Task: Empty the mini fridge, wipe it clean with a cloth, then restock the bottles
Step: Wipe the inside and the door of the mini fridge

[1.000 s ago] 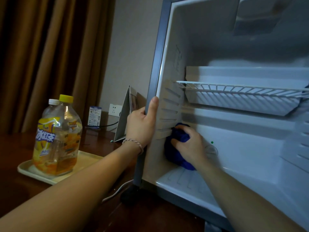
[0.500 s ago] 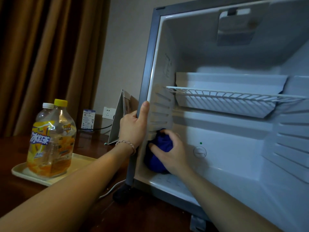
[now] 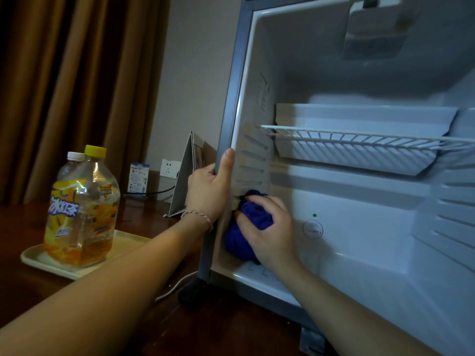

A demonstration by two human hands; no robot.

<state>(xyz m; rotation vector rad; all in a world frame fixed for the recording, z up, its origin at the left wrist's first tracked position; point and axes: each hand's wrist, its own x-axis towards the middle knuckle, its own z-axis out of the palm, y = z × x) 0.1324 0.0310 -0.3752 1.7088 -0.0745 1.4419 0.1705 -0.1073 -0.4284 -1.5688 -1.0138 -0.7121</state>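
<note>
The mini fridge [image 3: 231, 104] stands open on the dark wooden table, its white inside bare apart from a wire shelf [image 3: 359, 140]. My left hand [image 3: 209, 191] grips the fridge's left front edge, thumb up along the frame. My right hand [image 3: 270, 229] holds a bunched blue cloth [image 3: 246, 227] and presses it into the lower left inner corner, against the left wall. Two bottles stand outside on a tray at the left: a yellow-capped iced tea bottle [image 3: 82, 206] and a white-capped bottle [image 3: 73, 160] behind it.
The cream tray [image 3: 123, 245] lies on the table [image 3: 25, 286]. A folded card stand [image 3: 185, 176] leans beside the fridge. A small box [image 3: 138, 177] and a wall socket [image 3: 169, 168] with a cable are behind. Brown curtains hang at the left. A thermostat dial [image 3: 312, 228] sits on the back wall.
My right hand has slid the blue cloth leftward and down into the lower left corner. My left hand keeps its grip on the fridge edge. The view has tilted upward.
</note>
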